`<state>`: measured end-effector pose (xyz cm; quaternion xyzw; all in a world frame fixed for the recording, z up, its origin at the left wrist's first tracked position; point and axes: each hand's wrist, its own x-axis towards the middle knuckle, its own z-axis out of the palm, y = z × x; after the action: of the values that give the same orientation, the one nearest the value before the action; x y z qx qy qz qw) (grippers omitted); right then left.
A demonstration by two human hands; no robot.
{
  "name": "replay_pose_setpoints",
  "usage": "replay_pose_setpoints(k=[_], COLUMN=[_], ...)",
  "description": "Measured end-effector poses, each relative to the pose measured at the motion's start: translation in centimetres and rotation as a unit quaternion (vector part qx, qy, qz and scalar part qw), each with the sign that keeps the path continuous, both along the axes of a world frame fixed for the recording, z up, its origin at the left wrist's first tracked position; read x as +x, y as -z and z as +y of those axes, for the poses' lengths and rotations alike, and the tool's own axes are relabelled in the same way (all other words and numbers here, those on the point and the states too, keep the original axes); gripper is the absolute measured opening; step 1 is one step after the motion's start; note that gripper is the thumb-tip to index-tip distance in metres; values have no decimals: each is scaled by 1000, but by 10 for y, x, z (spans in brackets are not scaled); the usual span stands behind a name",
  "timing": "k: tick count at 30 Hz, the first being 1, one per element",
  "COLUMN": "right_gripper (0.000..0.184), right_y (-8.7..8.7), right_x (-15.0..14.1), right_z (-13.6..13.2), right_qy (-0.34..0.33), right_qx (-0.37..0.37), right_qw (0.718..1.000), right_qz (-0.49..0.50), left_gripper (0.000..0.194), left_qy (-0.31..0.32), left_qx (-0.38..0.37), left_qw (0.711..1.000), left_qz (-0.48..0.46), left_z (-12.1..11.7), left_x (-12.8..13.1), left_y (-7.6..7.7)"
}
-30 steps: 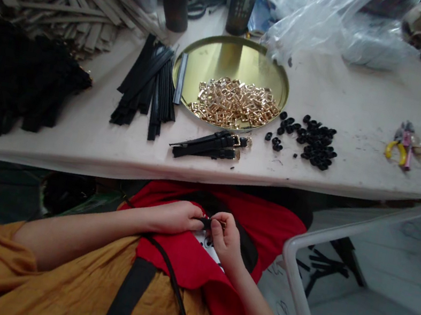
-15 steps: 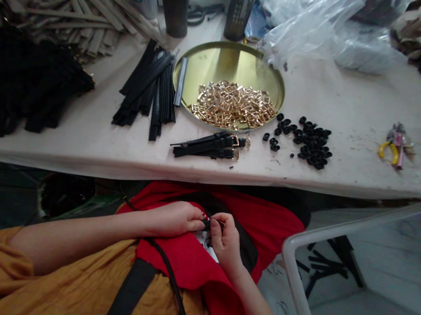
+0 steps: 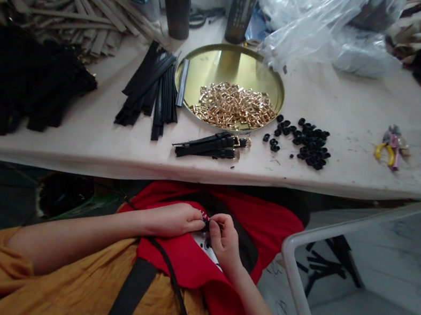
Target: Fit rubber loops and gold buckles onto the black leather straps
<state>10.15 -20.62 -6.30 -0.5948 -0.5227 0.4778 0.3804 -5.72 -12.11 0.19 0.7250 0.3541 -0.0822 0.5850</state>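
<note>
Over my lap, both hands meet with fingertips pinched around a small black strap [image 3: 205, 225], mostly hidden between them. My left hand [image 3: 183, 219] is closed on its left side, thumb on top. My right hand [image 3: 224, 236] pinches the other side, where a tiny gold-coloured glint shows; I cannot make out what it is. On the table ahead lie finished-looking black straps with gold buckles [image 3: 212, 146]. Behind them a round gold tray [image 3: 199, 60] bears a heap of small gold buckles [image 3: 235, 106]. Black strips [image 3: 152, 93] fan out left of the tray.
Small black loops [image 3: 312, 145] lie right of the tray, with yellow-and-pink pliers [image 3: 390, 148] farther right. A dark pile of straps [image 3: 32, 82] and beige strips [image 3: 77, 9] cover the left. Plastic bags [image 3: 318, 30] stand behind. A white-rimmed bin [image 3: 294, 281] is beside my right arm.
My hands stay together over my lap, with a slight shift of the right fingers at the black strap. A gold-coloured glint now shows there. The table things lie as before.
</note>
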Motion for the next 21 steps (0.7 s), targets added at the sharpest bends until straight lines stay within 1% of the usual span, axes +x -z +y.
replay_pose_setpoints(k=[2, 4, 6, 12, 17, 21], right_gripper=[17, 18, 16, 13, 13, 16], right_y=[-1, -2, -3, -1, 2, 2], right_x=[-2, -3, -3, 0, 0, 0], right_z=[0, 0, 1, 1, 2, 0], right_qy=[20, 47, 58, 6, 3, 10], right_qx=[-5, -6, -2, 2, 14, 7], right_qw=[1000, 999, 998, 1000, 1000, 1000], right_qz=[9, 2, -10, -15, -16, 1], left_gripper=[32, 28, 26, 28, 26, 26], left_qy=[-3, -14, -25, -34, -36, -19], left_qx=[-6, -18, -24, 11, 35, 17], left_qw=[1000, 1000, 999, 999, 999, 1000], left_qz=[4, 4, 1, 0, 7, 7], left_z=[1, 2, 3, -3, -6, -3], left_x=[0, -2, -3, -2, 1, 0], left_y=[0, 0, 0, 7, 11, 6])
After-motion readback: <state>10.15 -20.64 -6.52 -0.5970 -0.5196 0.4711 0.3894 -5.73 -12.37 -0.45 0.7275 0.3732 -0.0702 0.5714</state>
